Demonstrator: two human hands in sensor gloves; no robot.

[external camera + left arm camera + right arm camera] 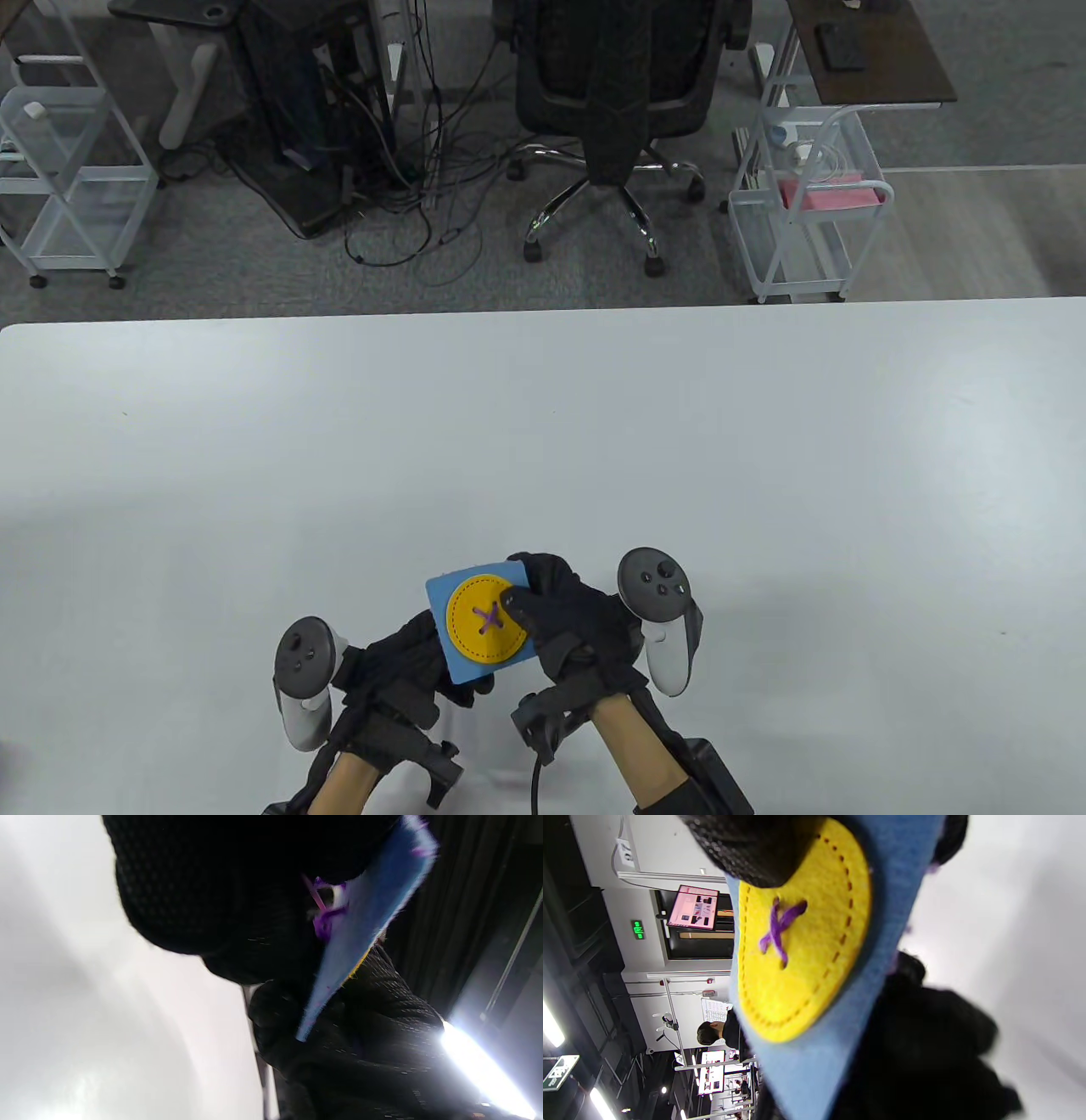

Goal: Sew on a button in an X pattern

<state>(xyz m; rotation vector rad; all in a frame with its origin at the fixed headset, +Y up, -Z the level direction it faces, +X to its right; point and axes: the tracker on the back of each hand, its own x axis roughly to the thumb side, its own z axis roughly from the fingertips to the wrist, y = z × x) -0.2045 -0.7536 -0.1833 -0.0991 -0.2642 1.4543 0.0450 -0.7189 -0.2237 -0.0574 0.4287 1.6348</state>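
1. Button [484, 617] first: it's the yellow felt disc sitting on the blue felt square [443, 598], held up off the table [543, 441] near the front edge, between both hands. The purple X stitch [488, 620] already reads as a full cross on the front, so my guess is we're at the finishing stage.

2. Left hand [407, 671] grips the square's lower-left side, fingers curled under it. In the left wrist view you can see purple thread [324, 921] bunched on the back of the square (looks like a knot or loose tail, too blurry to say which).

3. Right hand [568, 624] holds the right edge, with one fingertip [512, 601] pressing on the button's face just beside the X. Can't spot a needle anywhere, so no idea whether the right hand is also pinching one.

4. To do this bit well, I'd keep that fingertip pressed so the disc doesn't slide while the thread gets snugged, and pull evenly so the felt doesn't pucker.

5. Flip it and check the back before tying off; a loose tail could let the X go slack.

6. Further out is bare table, then an office chair [619, 102] beyond it.
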